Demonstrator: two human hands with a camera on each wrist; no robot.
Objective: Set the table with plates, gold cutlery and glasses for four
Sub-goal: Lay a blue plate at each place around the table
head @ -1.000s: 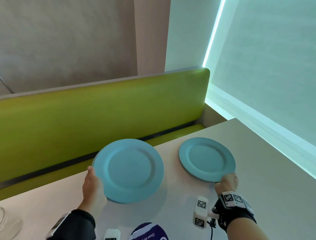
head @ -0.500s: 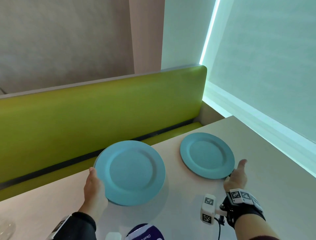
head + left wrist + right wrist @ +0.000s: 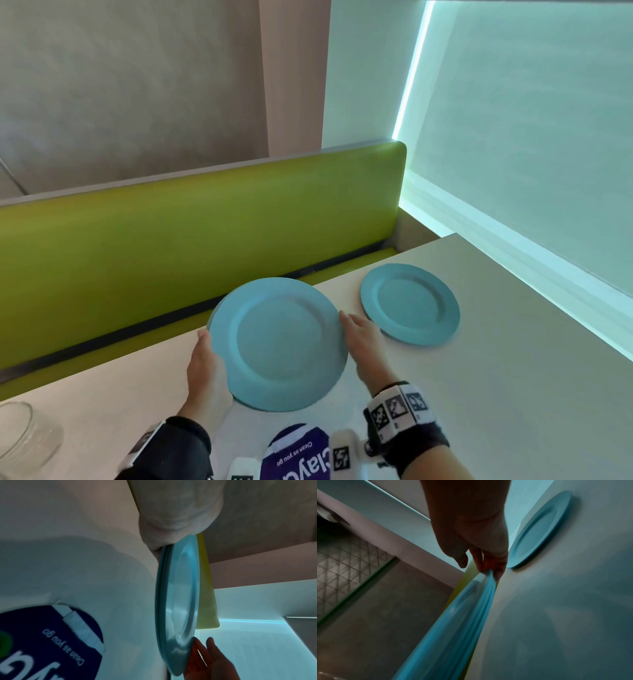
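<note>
Left hand [image 3: 205, 370] gripping the left rim of the plate stack [image 3: 277, 342], held just above the tabletop [image 3: 513, 394]. Right hand [image 3: 363, 339] at the stack's right rim, fingers [image 3: 489, 562] straight and on its edge, nothing pinched yet. Further right, one plate [image 3: 411, 303] already down flat, near that hand. Probably peeling off the top plate next.

Green bench [image 3: 191, 233], seemingly backlit blind [image 3: 534, 130]
</note>
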